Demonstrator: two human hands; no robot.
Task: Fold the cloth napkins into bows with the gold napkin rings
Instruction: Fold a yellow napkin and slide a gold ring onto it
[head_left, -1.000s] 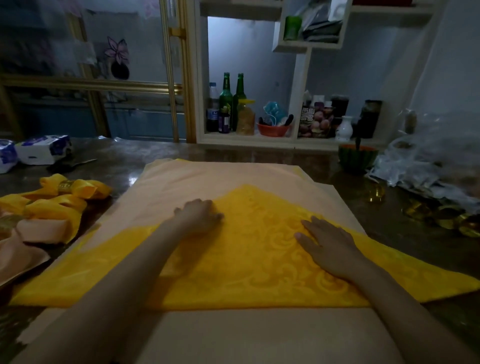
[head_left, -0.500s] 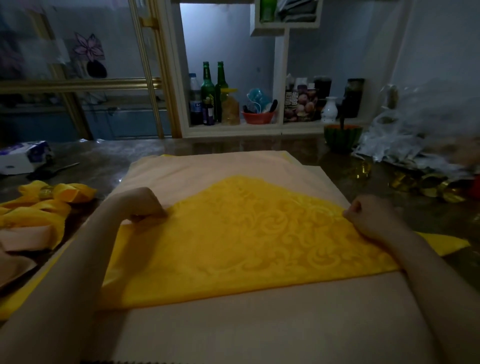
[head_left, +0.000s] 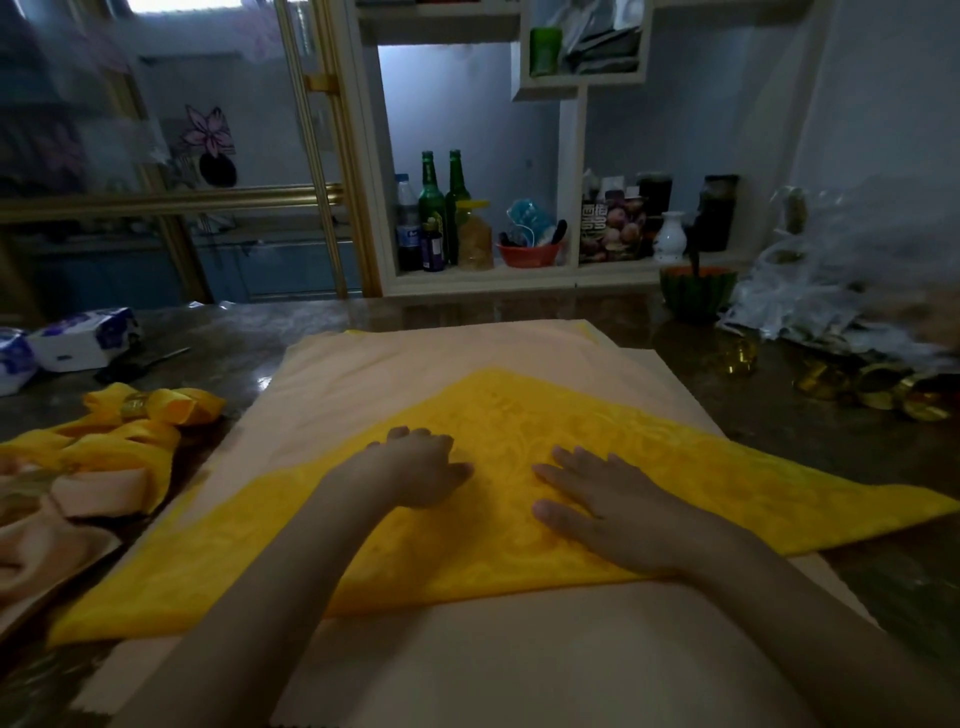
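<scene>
On the dark counter (head_left: 519, 312) we have a peach cloth (head_left: 467, 358), and on it the yellow napkin (head_left: 675, 467), folded into a triangle. Finished bows (head_left: 156, 410) lie at our left. Our left hand (head_left: 415, 467) and right hand (head_left: 602, 499) rest flat on the napkin, fingers relaxed. Gold rings (head_left: 872, 389) sit at right.

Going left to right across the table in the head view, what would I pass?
First the tissue pack → finished yellow bow → left hand → right hand → loose gold napkin rings.
</scene>
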